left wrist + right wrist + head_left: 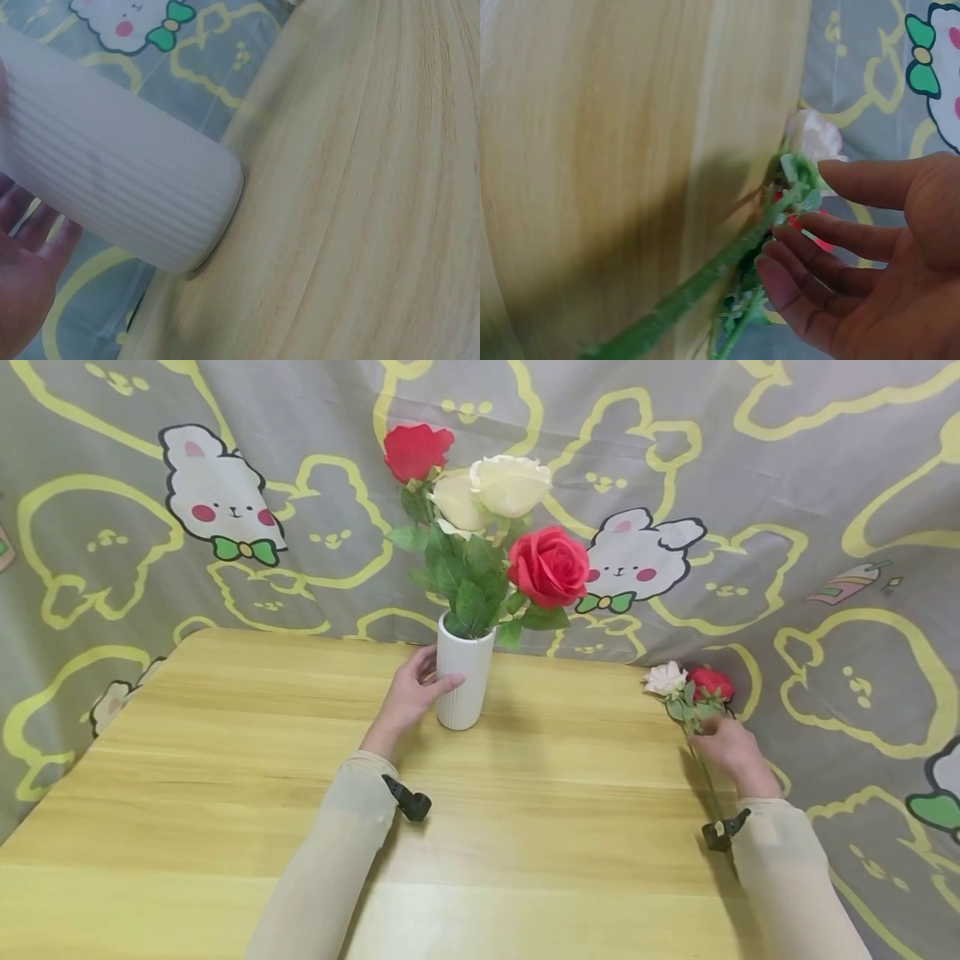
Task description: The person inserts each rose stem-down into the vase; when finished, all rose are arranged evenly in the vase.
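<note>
A ribbed white vase (465, 681) stands upright near the table's back edge. It holds two red roses (549, 567) and two cream roses (512, 485) above green leaves. My left hand (415, 689) holds the vase from its left side, thumb across the front and fingers behind. At the right edge lie a pale pink rose (665, 678) and another red rose (711, 682) with long green stems (679, 296). My right hand (729, 748) is right at their leaves; in the right wrist view its thumb and fingers stand apart beside the stem.
The wooden table (225, 793) ends at a grey curtain (300, 577) with yellow bear outlines and rabbits, which hangs behind it and along its right side. Black wrist cameras (411, 800) sit on both sleeves.
</note>
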Action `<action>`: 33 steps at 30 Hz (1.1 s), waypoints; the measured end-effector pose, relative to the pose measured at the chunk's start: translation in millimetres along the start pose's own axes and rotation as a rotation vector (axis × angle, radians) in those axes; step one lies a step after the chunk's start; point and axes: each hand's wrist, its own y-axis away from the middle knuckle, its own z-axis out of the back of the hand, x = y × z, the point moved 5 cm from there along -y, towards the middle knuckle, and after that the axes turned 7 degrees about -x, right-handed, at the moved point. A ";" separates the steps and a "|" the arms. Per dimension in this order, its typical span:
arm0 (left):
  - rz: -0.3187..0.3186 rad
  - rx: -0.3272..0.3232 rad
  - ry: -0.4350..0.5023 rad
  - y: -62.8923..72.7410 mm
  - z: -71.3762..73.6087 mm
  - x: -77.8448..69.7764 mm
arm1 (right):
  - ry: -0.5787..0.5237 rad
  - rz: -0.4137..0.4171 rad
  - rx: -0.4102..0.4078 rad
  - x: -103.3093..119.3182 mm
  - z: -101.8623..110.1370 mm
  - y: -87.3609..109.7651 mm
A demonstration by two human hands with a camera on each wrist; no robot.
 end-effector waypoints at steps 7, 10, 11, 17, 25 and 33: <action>0.006 0.003 -0.011 -0.6 0.4 -1.0 | 0.013 0.013 0.047 -7.0 -8.6 -6.7; 0.006 -0.001 -0.008 -0.3 0.5 -1.0 | 0.003 0.011 0.034 -9.1 -10.7 -8.5; 0.008 -0.001 -0.008 -0.2 0.6 -0.8 | -0.002 0.008 0.028 -9.3 -10.9 -8.7; 0.010 -0.001 -0.012 -0.3 1.3 0.5 | -0.046 -0.023 -0.009 -6.8 -8.6 -7.0; 0.006 -0.003 -0.010 -0.7 1.6 0.1 | -0.152 -0.017 -0.059 9.5 0.1 -1.2; 0.013 0.000 -0.012 -0.5 0.9 -0.4 | -0.361 -0.034 -0.046 23.8 1.3 3.0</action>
